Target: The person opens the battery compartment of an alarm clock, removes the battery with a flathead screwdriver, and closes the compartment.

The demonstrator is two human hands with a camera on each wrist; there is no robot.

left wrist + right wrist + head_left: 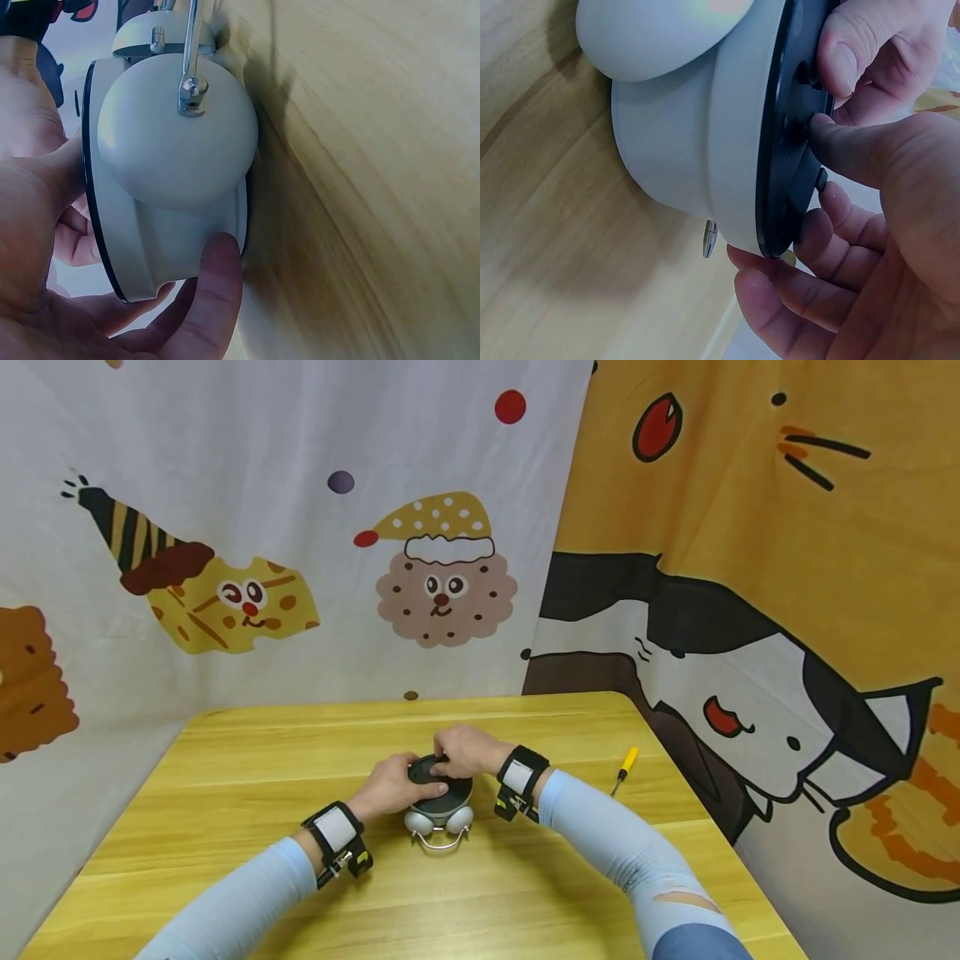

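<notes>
A white twin-bell alarm clock (453, 810) lies on the table with its black back (776, 195) facing up. Its two round bells (418, 822) and the thin metal handle (442, 846) point towards me. My left hand (393, 787) grips the clock's left side, thumb over the back and fingers along the white casing (120, 240). From the far right, my right hand (467, 752) holds the rim with curled fingers, its thumb pressed by the small knobs on the back. A short metal foot (709, 240) sticks out of the casing. The clock's face is hidden underneath.
A screwdriver (628, 763) with a yellow handle lies at the right of the wooden table (285, 752). Printed cartoon curtains (450, 668) hang behind the table and along its right side.
</notes>
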